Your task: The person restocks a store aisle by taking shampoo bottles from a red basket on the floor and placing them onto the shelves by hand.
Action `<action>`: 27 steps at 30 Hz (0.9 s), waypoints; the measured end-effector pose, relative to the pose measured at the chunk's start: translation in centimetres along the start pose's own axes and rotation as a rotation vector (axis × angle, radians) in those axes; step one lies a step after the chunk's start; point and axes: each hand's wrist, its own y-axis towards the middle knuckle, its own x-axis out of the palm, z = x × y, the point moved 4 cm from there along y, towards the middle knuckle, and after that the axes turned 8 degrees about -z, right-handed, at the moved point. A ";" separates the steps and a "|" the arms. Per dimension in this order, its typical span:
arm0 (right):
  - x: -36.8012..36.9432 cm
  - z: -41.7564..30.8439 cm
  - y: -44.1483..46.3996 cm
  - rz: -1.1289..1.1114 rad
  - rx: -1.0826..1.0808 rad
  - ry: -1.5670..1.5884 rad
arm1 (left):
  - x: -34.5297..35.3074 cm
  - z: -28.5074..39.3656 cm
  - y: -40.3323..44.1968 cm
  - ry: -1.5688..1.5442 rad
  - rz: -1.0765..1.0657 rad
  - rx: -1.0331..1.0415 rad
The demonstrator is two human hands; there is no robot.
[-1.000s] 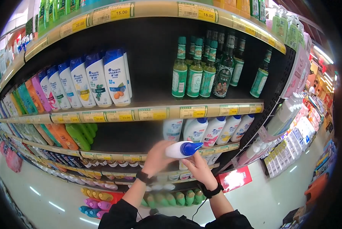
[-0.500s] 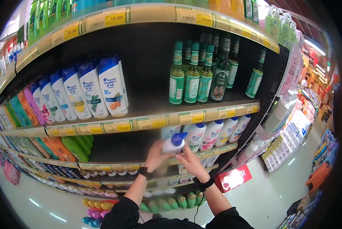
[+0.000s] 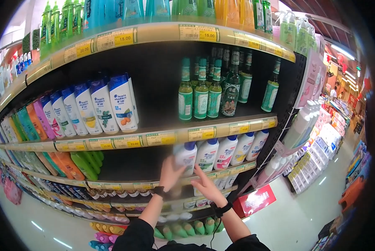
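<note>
A white shampoo bottle (image 3: 186, 157) with a dark blue cap stands about upright at the left end of a row of similar bottles on the lower shelf. My left hand (image 3: 170, 173) is wrapped round its left side, the thumb across its lower front. Some of those fingers are hidden behind the bottle. Just to the lower right, my right hand (image 3: 207, 186) has its fingers spread and holds nothing. Its index fingertip is by the bottle's lower edge; whether they touch I cannot tell. Close on the right stands another white shampoo bottle (image 3: 206, 155).
Above, the middle shelf holds green glass bottles (image 3: 201, 98) and white shampoo bottles (image 3: 122, 104) with blue caps. A shelf edge with price labels (image 3: 162, 139) runs just over my hands. Light green bottles (image 3: 85, 164) lean at left. A red box (image 3: 256, 200) is low on the right.
The tilted shampoo bottle has gone from in front of the shelf to upright in the row. My right hand has come off it and its fingers have spread.
</note>
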 end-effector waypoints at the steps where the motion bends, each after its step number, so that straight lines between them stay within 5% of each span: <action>1: 0.0 0.1 -0.8 0.005 0.007 -0.110 | -0.1 0.0 -0.5 -0.030 0.035 0.016; 8: -1.2 -5.1 -8.6 -0.027 0.088 -0.079 | -1.8 4.2 -9.0 -0.052 -0.096 0.040; 15: -3.5 -3.9 -16.7 0.144 0.159 -0.108 | -1.8 6.6 -21.3 -0.291 -0.207 -0.207; 27: -1.2 0.0 -23.6 0.053 0.323 0.089 | -1.9 9.3 -33.6 -0.218 0.138 -0.370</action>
